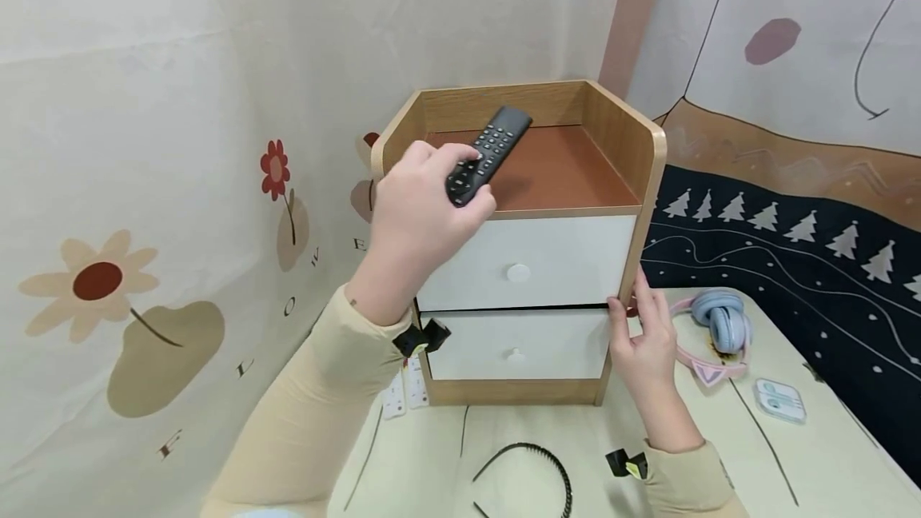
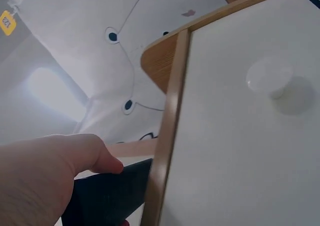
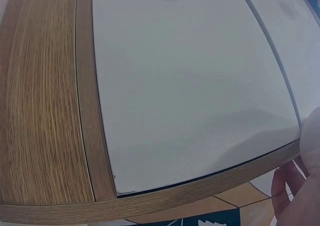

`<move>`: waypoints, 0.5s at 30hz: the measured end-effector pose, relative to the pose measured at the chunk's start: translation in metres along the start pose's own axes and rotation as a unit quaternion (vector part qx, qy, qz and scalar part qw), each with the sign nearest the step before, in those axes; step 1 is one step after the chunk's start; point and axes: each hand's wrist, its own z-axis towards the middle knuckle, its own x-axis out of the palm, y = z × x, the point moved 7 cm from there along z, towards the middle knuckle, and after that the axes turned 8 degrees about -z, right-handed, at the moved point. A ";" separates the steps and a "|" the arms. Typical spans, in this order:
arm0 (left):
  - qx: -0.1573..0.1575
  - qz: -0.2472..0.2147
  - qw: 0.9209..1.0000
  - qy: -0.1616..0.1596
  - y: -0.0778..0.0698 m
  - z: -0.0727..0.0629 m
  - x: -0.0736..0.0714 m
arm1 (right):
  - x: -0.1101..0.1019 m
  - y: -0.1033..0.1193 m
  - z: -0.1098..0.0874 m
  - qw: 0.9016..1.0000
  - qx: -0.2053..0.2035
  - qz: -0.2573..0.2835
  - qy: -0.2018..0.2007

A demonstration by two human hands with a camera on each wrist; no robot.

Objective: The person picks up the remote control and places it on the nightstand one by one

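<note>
A black remote control (image 1: 496,142) is gripped by my left hand (image 1: 424,206), its far end tilted up over the brown top shelf of a small wooden cabinet (image 1: 651,174). In the left wrist view the dark remote (image 2: 112,191) sits between thumb and fingers beside the cabinet's front edge. My right hand (image 1: 647,342) rests against the cabinet's right side, thumb at the front edge and fingers along the side. The cabinet has a white upper drawer (image 1: 568,254) and a white lower drawer (image 1: 554,342), both pushed in, each with a round white knob.
Right of the cabinet lie pink cat-ear headphones (image 1: 723,322) with blue cups and a clear case of earphones (image 1: 780,400). A black headband (image 1: 561,470) lies in front. White cards with small dots (image 1: 406,390) lie by the cabinet's left foot. Printed curtains hang behind.
</note>
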 end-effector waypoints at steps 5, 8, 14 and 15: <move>-0.055 0.014 0.995 0.077 -0.003 0.017 0.028 | -0.001 0.000 0.001 1.000 -0.003 0.002 -0.006; -0.084 0.026 0.990 0.109 -0.005 0.026 0.042 | -0.001 0.000 0.001 1.000 -0.006 0.003 -0.009; -0.118 0.045 0.980 0.155 -0.007 0.039 0.071 | 0.000 0.000 0.001 1.000 -0.002 0.004 -0.003; -0.123 0.049 0.978 0.161 -0.008 0.040 0.074 | 0.000 0.001 0.001 1.000 0.000 0.004 -0.001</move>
